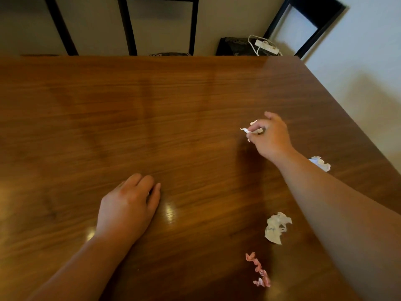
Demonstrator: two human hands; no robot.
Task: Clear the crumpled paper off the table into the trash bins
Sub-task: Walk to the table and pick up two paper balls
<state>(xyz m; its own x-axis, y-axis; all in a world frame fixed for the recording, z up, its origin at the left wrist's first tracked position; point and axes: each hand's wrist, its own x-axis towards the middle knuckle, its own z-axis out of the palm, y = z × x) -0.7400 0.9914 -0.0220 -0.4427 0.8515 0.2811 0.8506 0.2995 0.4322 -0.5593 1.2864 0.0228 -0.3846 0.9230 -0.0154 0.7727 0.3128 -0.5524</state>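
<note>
My right hand (pixel 270 135) hovers over the right half of the wooden table (pixel 152 105), fingers closed around a small white crumpled paper (pixel 249 129) that pokes out at the fingertips. My left hand (pixel 128 205) rests palm down near the table's middle front, fingers curled; a sliver of white shows under them, too little to tell what it is. A cream crumpled paper (pixel 276 227) lies at the front right. A pink twisted paper scrap (pixel 259 270) lies nearer the front edge. Another white crumpled paper (pixel 321 163) peeks out behind my right forearm. No trash bin is in view.
Dark chair backs (pixel 160 25) stand along the table's far edge. A black chair (pixel 303 25) at the far right corner carries a white power strip (pixel 266 47) on its seat. The table's right edge runs diagonally beside a pale wall.
</note>
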